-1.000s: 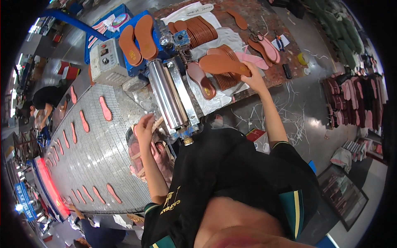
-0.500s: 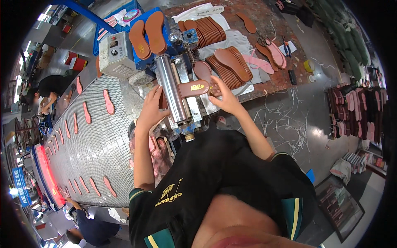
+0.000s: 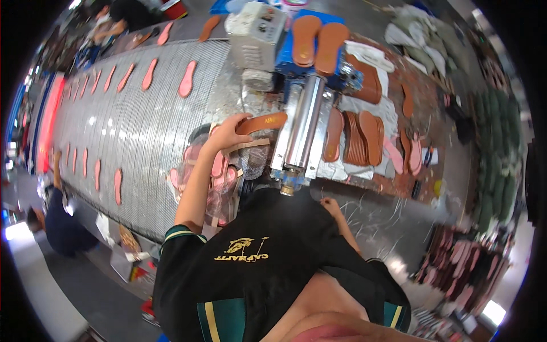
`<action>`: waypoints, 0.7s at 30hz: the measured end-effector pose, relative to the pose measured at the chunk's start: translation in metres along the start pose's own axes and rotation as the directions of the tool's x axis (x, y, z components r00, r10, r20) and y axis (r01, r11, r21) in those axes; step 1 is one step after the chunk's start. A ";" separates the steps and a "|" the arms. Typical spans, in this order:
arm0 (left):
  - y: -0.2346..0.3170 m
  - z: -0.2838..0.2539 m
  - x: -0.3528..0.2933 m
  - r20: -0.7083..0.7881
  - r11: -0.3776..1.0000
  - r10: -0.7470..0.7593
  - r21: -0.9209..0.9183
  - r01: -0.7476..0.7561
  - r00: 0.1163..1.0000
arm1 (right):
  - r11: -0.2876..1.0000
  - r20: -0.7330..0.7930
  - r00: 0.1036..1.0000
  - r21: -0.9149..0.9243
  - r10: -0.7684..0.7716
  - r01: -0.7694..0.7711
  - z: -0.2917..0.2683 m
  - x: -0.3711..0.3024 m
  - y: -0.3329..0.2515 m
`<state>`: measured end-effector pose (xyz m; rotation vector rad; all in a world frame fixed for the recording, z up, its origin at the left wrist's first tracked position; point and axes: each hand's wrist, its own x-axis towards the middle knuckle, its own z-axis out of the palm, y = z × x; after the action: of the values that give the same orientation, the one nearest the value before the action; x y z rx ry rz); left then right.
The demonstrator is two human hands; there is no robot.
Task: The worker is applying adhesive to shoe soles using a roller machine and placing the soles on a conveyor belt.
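Note:
A brown shoe insole (image 3: 266, 123) with gold print at one end is pinched in my left hand (image 3: 231, 134). The insole lies just left of a roller machine with a shiny steel roller (image 3: 306, 122), its printed end beside the machine's metal side plate. My right hand (image 3: 330, 206) is low by my shirt, right of the roller's near end, away from the insoles; its fingers are too small and blurred to read. Close to the roller's right side rests another brown insole (image 3: 333, 137), with a row of stacked brown insoles (image 3: 364, 139) beyond it.
Two brown insoles (image 3: 327, 48) lie on the blue machine housing, beside a grey control box (image 3: 256, 34). To the left, a mesh conveyor (image 3: 154, 125) carries several pink insoles. Plastic-wrapped pink pieces (image 3: 219, 176) sit below my left hand. Pliers (image 3: 428, 155) lie on the worktable.
The insole has passed from the roller's right side to its left, where my left hand now grips it. My right hand has dropped down toward my body. The view has turned left.

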<state>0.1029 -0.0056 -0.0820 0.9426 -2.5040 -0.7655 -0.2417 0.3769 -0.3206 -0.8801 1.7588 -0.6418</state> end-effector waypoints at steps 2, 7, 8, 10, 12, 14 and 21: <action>-0.014 0.012 -0.038 0.320 0.484 -0.402 -0.721 0.496 0.858 | 0.999 -0.014 0.999 -0.001 0.048 -0.048 -0.003 -0.002 -0.002; -0.005 0.058 -0.126 0.240 -0.321 -0.489 -0.944 0.083 0.839 | 0.963 0.080 0.961 0.034 0.264 -0.267 -0.014 -0.004 -0.010; 0.006 0.061 -0.128 0.211 -0.388 -0.530 -0.922 -0.013 0.821 | 0.961 0.120 0.956 0.038 0.268 -0.274 -0.019 0.003 0.014; 0.005 0.065 -0.144 0.170 -0.434 -0.597 -0.891 -0.137 0.784 | 0.962 0.186 0.946 0.023 0.264 -0.273 -0.019 0.014 0.017; -0.012 0.074 -0.166 0.109 -0.544 -0.650 -0.758 -0.360 0.752 | 0.962 0.266 0.935 -0.201 0.233 -0.183 -0.016 0.020 -0.010; -0.025 0.057 -0.175 -0.006 -0.392 -0.805 -0.745 -0.540 0.593 | 0.961 0.248 0.933 -0.167 0.259 -0.222 -0.014 0.027 -0.020; -0.105 -0.038 -0.270 -0.212 -0.017 -0.968 -0.475 -0.880 0.133 | 0.928 0.246 0.900 -0.196 0.360 -0.317 0.002 0.038 -0.104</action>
<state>0.3660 0.0999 -0.1512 0.4487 0.2337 -1.0457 -0.2206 0.2848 -0.2636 -0.6998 1.6628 -0.1464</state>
